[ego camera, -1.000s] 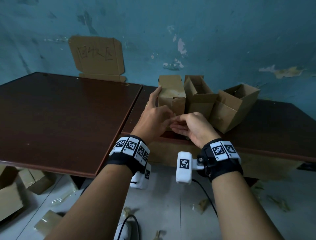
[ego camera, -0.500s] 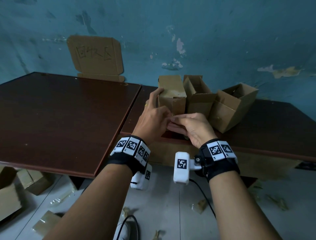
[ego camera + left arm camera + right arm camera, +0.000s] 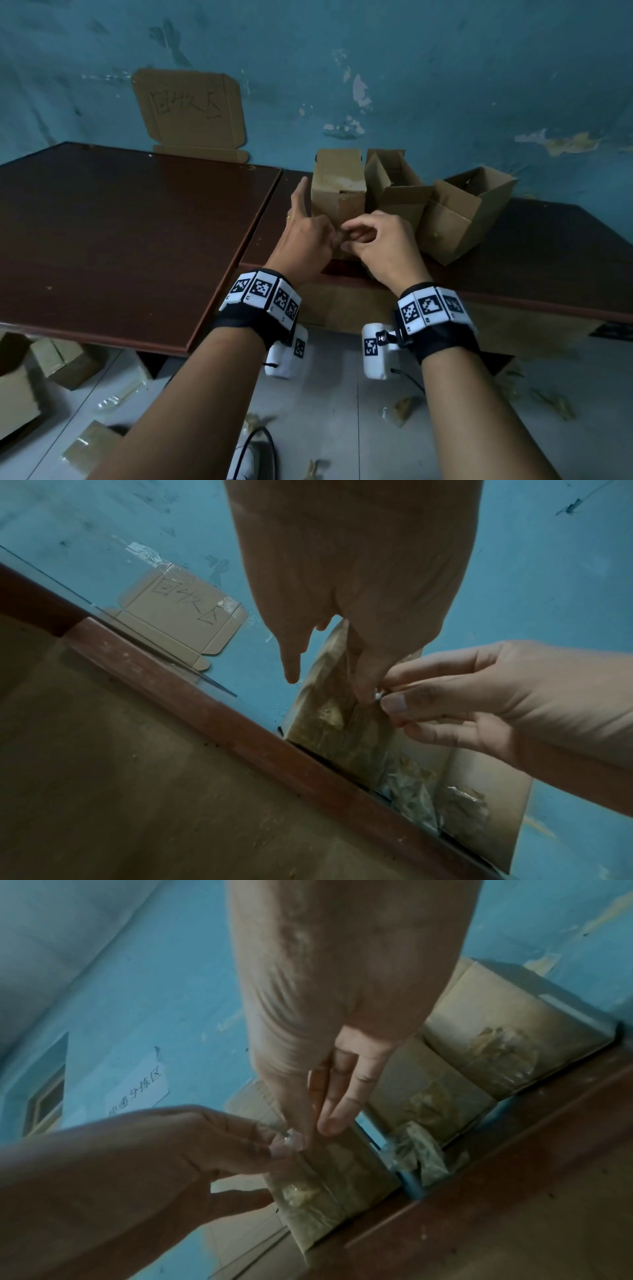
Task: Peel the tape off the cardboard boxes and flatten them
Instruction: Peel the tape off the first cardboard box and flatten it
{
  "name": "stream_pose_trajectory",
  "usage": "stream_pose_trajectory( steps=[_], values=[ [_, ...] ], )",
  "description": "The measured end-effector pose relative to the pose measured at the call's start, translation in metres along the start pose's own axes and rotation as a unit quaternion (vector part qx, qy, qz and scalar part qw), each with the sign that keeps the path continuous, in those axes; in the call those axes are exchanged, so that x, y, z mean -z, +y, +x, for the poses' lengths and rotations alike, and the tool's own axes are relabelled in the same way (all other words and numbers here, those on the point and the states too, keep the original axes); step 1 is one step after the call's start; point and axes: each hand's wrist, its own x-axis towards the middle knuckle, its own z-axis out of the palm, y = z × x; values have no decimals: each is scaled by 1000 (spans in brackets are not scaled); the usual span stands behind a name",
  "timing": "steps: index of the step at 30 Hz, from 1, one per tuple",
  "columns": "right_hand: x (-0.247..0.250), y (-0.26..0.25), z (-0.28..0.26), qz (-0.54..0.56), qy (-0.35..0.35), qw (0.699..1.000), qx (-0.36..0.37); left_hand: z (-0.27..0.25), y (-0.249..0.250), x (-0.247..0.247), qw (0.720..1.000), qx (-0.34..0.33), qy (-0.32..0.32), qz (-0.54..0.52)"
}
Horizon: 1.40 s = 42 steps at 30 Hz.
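Dim, cool, bluish light throughout; no distinct source is seen. Head view: sharp at centre, straight lines bowed toward the edges, corners darkened. Dull sheen is noted on the dark bench [image 3: 137, 219]. Both wrist views: soft, noisy, smeared; the near wrists are out of focus. Shadows are faint and diffuse.

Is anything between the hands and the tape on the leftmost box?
Nothing visible. The left hand and right hand already meet at the front of the leftmost box, fingertips pinching at the tape. The neighbouring box stands beside it.
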Motion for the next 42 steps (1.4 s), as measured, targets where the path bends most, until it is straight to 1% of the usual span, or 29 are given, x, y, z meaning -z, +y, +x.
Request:
stream_pose_trajectory(
  steps=[2,4,7,10,13,15,17,19,24,27,32,33,35,38,40,42],
  values=[
    [-5,2,0,-36,22,999,33,2,0,0,999,28,-28,-2],
    [-8,2,0,-77,28,995,61,2,1,2,996,60,-72,-13],
    [-10,0,-3,-121,-12,990,67,0,5,9,989,92,-116,-21],
    [-11,1,-4,-121,-30,991,59,-2,6,13,985,113,-127,-30],
    [-12,3,-1,-115,-33,992,44,-4,5,12,989,116,-93,-7],
    [-15,5,-2,-121,-58,991,21,-6,7,10,990,125,-58,6],
    [-18,5,-4,-126,-89,988,-13,-7,6,8,991,120,-52,16],
    [-19,5,-4,-116,-97,988,-33,-9,6,7,993,99,-50,32],
    [-17,6,-3,-93,-118,988,-20,-12,5,5,995,68,-25,70],
    [-19,7,-4,-87,-98,991,-14,-13,5,3,996,45,1,80],
    [-14,-5,-3,-37,-70,997,6,-14,3,4,995,33,46,84],
    [-14,-7,-3,-29,-55,998,5,-13,2,4,995,40,55,68],
    [-12,-8,-2,3,-3,1000,10,-9,3,8,995,57,79,20],
    [-8,-14,5,96,88,991,7,-3,11,19,991,70,97,-57],
    [-4,-19,8,179,116,977,9,1,19,30,986,75,95,-110],
    [0,-25,9,226,117,967,25,5,25,37,980,74,105,-153]
  ],
)
